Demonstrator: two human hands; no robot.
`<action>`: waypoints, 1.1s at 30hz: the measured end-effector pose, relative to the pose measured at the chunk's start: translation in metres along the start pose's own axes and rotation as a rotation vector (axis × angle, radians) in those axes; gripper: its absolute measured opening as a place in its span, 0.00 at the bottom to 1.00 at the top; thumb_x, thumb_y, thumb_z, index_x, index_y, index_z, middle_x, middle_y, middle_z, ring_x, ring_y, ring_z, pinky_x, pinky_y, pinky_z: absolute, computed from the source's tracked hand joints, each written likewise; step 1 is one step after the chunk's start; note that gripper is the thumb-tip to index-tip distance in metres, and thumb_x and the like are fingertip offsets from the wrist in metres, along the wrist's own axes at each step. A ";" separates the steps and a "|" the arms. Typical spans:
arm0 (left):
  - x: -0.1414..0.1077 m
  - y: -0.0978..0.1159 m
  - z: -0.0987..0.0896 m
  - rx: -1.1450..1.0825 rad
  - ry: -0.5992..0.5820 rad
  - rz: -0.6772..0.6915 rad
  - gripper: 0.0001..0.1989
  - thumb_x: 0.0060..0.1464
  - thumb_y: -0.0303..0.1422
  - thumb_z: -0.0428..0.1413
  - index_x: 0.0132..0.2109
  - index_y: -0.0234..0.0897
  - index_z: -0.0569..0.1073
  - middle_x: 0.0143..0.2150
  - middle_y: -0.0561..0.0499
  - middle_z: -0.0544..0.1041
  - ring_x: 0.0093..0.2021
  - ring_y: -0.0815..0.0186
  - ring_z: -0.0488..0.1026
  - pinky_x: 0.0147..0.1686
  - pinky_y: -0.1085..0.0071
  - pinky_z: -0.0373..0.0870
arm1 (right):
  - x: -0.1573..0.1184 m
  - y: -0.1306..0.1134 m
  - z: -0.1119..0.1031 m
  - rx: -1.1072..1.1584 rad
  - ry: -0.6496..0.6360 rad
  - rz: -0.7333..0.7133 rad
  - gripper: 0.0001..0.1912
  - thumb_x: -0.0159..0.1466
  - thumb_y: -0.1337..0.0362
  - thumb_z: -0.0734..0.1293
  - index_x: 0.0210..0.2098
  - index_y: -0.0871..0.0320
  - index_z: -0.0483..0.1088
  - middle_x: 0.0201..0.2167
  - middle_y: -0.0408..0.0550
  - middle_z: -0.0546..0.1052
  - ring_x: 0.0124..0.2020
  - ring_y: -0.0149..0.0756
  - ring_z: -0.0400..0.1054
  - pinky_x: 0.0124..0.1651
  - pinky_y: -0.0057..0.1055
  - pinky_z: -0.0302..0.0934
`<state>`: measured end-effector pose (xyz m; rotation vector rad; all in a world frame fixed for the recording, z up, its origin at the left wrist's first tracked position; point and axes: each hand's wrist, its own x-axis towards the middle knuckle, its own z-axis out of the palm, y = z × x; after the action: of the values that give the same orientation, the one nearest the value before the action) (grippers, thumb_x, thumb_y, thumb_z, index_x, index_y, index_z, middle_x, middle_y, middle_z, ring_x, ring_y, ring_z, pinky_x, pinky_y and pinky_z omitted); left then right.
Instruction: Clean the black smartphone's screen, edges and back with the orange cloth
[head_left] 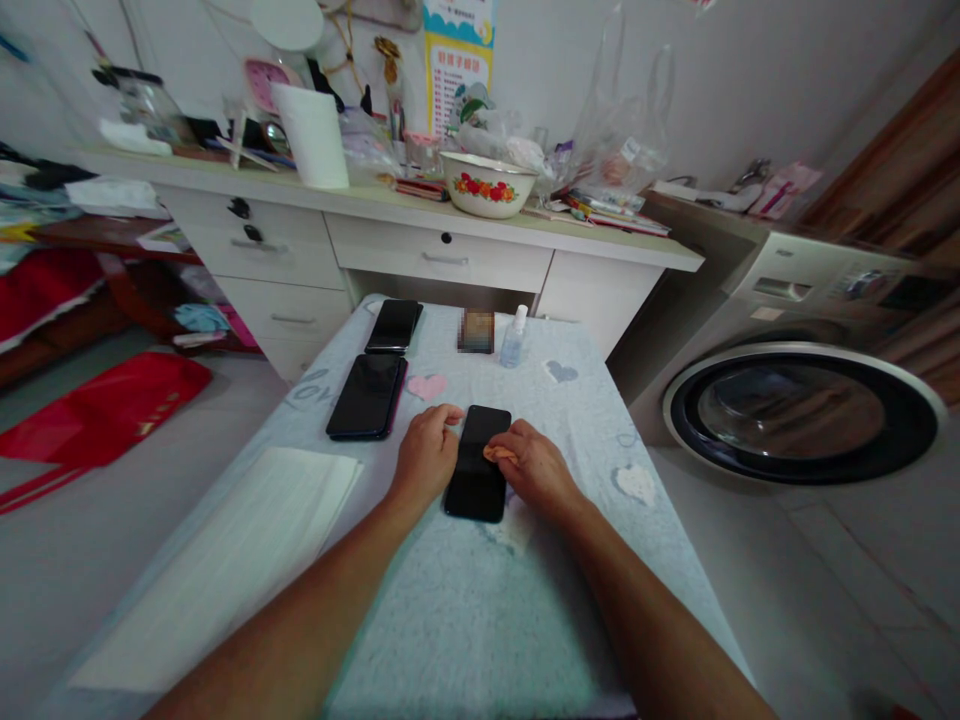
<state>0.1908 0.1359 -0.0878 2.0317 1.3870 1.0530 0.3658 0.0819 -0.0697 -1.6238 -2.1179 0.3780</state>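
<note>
While the black phone (476, 490) lies on the tablecloth (420, 610), the right hand (541, 465) pinches an orange cloth (496, 454) over its screen. At the phone's ten o'clock edge, the left hand (429, 445) curls its fingers; whether they grip cannot be told. A spray bottle (512, 345) stands at one o'clock and a dark phone (366, 395) lies at ten, where cloth lettering (309, 395) seems to read "Lov". Farther off, a wall poster (459, 85) at twelve bears Chinese characters, too small to read surely; a red bag (112, 405) at nine shows blurred marks.
</note>
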 end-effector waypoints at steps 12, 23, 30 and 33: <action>0.004 -0.004 -0.003 0.011 -0.107 -0.013 0.16 0.51 0.21 0.44 0.41 0.40 0.72 0.37 0.50 0.79 0.41 0.64 0.76 0.42 0.69 0.69 | -0.004 -0.014 0.002 0.038 -0.092 -0.108 0.12 0.60 0.71 0.63 0.40 0.54 0.74 0.37 0.45 0.70 0.35 0.30 0.65 0.39 0.25 0.58; 0.008 -0.009 -0.003 -0.001 -0.090 -0.027 0.16 0.51 0.22 0.45 0.43 0.40 0.72 0.36 0.52 0.79 0.40 0.64 0.76 0.40 0.69 0.68 | -0.007 -0.029 -0.001 0.028 -0.175 -0.216 0.12 0.61 0.72 0.62 0.39 0.53 0.74 0.36 0.44 0.69 0.34 0.28 0.64 0.37 0.24 0.56; 0.009 -0.008 -0.002 0.055 -0.075 -0.025 0.18 0.50 0.21 0.46 0.44 0.39 0.72 0.36 0.51 0.79 0.42 0.62 0.75 0.44 0.66 0.67 | 0.012 -0.014 -0.001 -0.111 -0.084 -0.102 0.11 0.64 0.68 0.61 0.43 0.54 0.73 0.39 0.46 0.70 0.37 0.32 0.65 0.40 0.26 0.57; 0.009 -0.008 -0.002 0.054 -0.074 -0.036 0.18 0.49 0.20 0.46 0.45 0.39 0.71 0.36 0.51 0.80 0.42 0.61 0.74 0.44 0.66 0.67 | 0.025 -0.012 -0.005 -0.161 -0.089 -0.089 0.11 0.64 0.68 0.61 0.43 0.54 0.73 0.40 0.47 0.69 0.39 0.32 0.65 0.41 0.26 0.56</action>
<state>0.1863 0.1469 -0.0889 2.0551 1.4230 0.9256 0.3532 0.1027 -0.0553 -1.6199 -2.3314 0.2616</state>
